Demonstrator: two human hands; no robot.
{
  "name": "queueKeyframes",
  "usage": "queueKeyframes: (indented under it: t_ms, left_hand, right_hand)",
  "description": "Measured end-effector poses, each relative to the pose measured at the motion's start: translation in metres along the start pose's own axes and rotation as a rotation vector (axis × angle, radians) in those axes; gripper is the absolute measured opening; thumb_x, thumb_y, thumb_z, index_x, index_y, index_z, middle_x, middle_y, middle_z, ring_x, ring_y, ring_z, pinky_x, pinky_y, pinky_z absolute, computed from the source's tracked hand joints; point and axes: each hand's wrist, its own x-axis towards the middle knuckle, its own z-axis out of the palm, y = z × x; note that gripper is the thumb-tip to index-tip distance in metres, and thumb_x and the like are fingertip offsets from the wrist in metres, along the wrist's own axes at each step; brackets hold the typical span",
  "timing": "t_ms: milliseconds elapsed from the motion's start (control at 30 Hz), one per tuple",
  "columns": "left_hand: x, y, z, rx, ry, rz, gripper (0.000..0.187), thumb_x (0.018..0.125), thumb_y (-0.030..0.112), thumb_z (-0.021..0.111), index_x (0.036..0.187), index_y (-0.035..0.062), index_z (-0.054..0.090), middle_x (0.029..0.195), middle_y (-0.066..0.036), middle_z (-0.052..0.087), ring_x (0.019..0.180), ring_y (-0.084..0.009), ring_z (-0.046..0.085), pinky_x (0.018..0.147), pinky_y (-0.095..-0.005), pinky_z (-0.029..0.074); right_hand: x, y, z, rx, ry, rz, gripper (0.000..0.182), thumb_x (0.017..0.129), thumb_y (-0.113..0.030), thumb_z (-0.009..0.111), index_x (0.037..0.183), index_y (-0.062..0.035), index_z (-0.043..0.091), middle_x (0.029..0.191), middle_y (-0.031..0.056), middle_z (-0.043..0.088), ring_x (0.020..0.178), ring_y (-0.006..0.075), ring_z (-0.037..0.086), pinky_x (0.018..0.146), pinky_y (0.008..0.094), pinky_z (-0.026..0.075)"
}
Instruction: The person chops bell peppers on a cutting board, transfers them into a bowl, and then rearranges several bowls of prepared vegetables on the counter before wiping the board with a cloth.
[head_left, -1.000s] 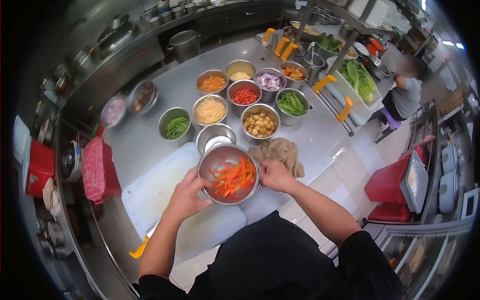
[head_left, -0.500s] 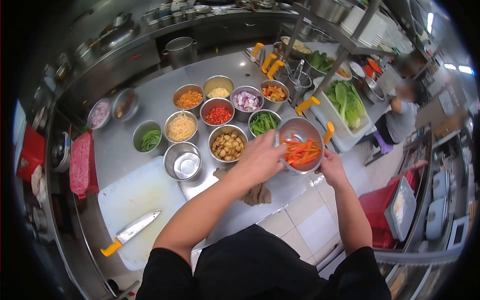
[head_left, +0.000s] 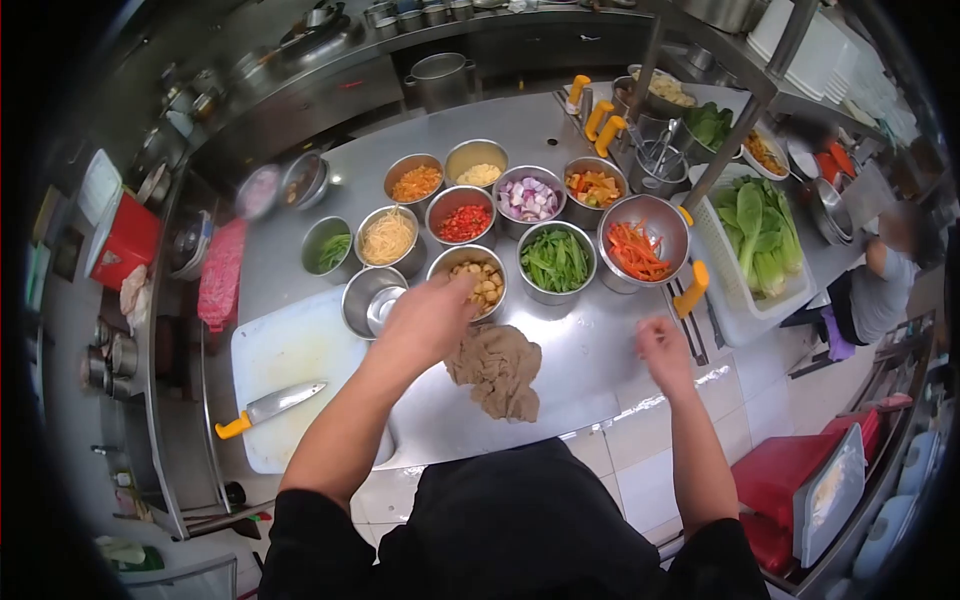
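My left hand [head_left: 425, 322] is over the near rim of a steel bowl of brown-skinned chunks [head_left: 487, 287], its back toward me and its fingertips mostly hidden. An empty steel bowl [head_left: 362, 300] stands just left of that hand, partly covered by it. Below lies a crumpled brown cloth [head_left: 497, 372]. My right hand [head_left: 665, 352] hangs over the near right side of the table, fingers loosely curled and holding nothing. Beyond it rests a steel bowl of orange-red pepper strips [head_left: 640, 250], beside a bowl of cut green vegetable [head_left: 557, 262].
Several more bowls of cut ingredients, with red chilli [head_left: 464, 222] and purple onion [head_left: 528, 199], stand behind. A yellow-handled knife [head_left: 272, 407] lies on the white cutting board [head_left: 300, 345] at left. Right are yellow handles [head_left: 691, 290] and a lettuce basket [head_left: 765, 300]. A person [head_left: 880, 280] sits beyond.
The bowl of pepper strips, held in both hands before, now rests on the table, let go. My left hand has moved left to the bowl of brown chunks; my right hand has drawn back.
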Motion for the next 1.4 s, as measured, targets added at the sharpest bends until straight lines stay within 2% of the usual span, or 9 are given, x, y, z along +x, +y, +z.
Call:
queueKeyframes:
  t_ms: [100,300,500,633,733,867,1067,1300,1400]
  left_hand:
    - [-0.039,-0.035,0.021,-0.028,-0.081,-0.250,0.033,0.096,0.027,0.066,0.125,0.0108,0.062,0.096,-0.022,0.068,0.094,-0.0424,0.068,0.082,-0.0510,0.054]
    - [-0.034,-0.047,0.074,-0.144,0.124,-0.207,0.033,0.094,0.028,0.072,0.123,0.0126,0.068,0.103,-0.022,0.070,0.097,-0.0418,0.068,0.084,-0.0491,0.055]
    - [-0.071,-0.054,0.070,-0.125,0.141,-0.217,0.029,0.094,0.035,0.071,0.110,0.0116,0.069,0.102,-0.018,0.066,0.092,-0.0414,0.068,0.082,-0.0480,0.056]
    - [-0.086,-0.093,0.037,-0.109,0.246,-0.262,0.023,0.095,0.033,0.070,0.110,0.0161,0.071,0.099,-0.021,0.070,0.092,-0.0401,0.069,0.077,-0.0499,0.055]
    - [-0.041,-0.130,0.001,0.141,0.433,-0.358,0.020,0.095,0.016,0.058,0.108,0.0169,0.073,0.097,-0.020,0.072,0.091,-0.0402,0.070,0.079,-0.0511,0.055]
    - [0.013,-0.189,-0.006,0.228,0.154,-0.318,0.023,0.094,0.018,0.057,0.111,0.0163,0.073,0.100,-0.021,0.072,0.093,-0.0403,0.070,0.082,-0.0511,0.054]
    - [0.036,-0.216,0.003,0.237,0.014,-0.176,0.018,0.094,0.022,0.061,0.104,0.0108,0.070,0.099,-0.020,0.071,0.094,-0.0402,0.068,0.082,-0.0511,0.053]
    - [0.031,-0.227,0.016,-0.105,0.314,0.111,0.020,0.088,0.012,0.075,0.098,0.0005,0.063,0.093,-0.017,0.065,0.090,-0.0361,0.066,0.078,-0.0459,0.051]
    - [0.029,-0.218,0.012,-0.230,0.347,0.000,0.020,0.088,0.012,0.076,0.098,0.0003,0.063,0.093,-0.016,0.066,0.083,-0.0342,0.067,0.075,-0.0430,0.053]
  right_hand:
    - [-0.024,-0.027,0.047,-0.224,-0.177,-0.278,0.026,0.093,-0.022,0.073,0.109,-0.0019,0.069,0.108,0.0131,0.069,0.082,0.0234,0.068,0.075,0.0367,0.056]
    - [-0.032,-0.067,0.142,-0.644,-0.396,-0.874,0.044,0.087,-0.036,0.075,0.121,-0.0101,0.068,0.129,0.0139,0.060,0.114,0.0365,0.056,0.096,0.0465,0.049]
    - [-0.049,-0.070,0.159,-0.820,-0.686,-0.681,0.050,0.087,-0.040,0.076,0.127,-0.0113,0.067,0.132,0.0128,0.061,0.117,0.0378,0.057,0.100,0.0464,0.049]
    - [-0.051,-0.076,0.154,-0.389,-0.923,-0.679,0.054,0.090,-0.039,0.073,0.134,-0.0097,0.063,0.126,0.0183,0.064,0.111,0.0373,0.062,0.098,0.0455,0.051]
    - [-0.043,-0.089,0.153,-0.323,-0.651,-0.443,0.052,0.091,-0.030,0.073,0.138,-0.0107,0.060,0.121,0.0198,0.064,0.104,0.0358,0.065,0.090,0.0437,0.054]
    - [-0.038,-0.101,0.161,-0.561,-0.398,-0.755,0.049,0.090,-0.016,0.072,0.137,-0.0159,0.059,0.129,0.0165,0.057,0.097,0.0357,0.067,0.084,0.0437,0.056]
    - [-0.045,-0.087,0.166,-0.448,-0.393,-0.756,0.033,0.090,-0.023,0.076,0.121,-0.0141,0.069,0.131,0.0145,0.055,0.096,0.0331,0.068,0.083,0.0421,0.057]
    - [-0.055,-0.073,0.193,-0.347,-0.261,-0.670,0.036,0.090,-0.024,0.079,0.123,-0.0135,0.070,0.129,0.0141,0.055,0.097,0.0305,0.068,0.084,0.0400,0.056]
    - [-0.060,-0.075,0.199,-0.349,-0.216,-0.651,0.037,0.089,-0.022,0.079,0.124,-0.0124,0.070,0.128,0.0146,0.054,0.097,0.0300,0.067,0.083,0.0393,0.056]
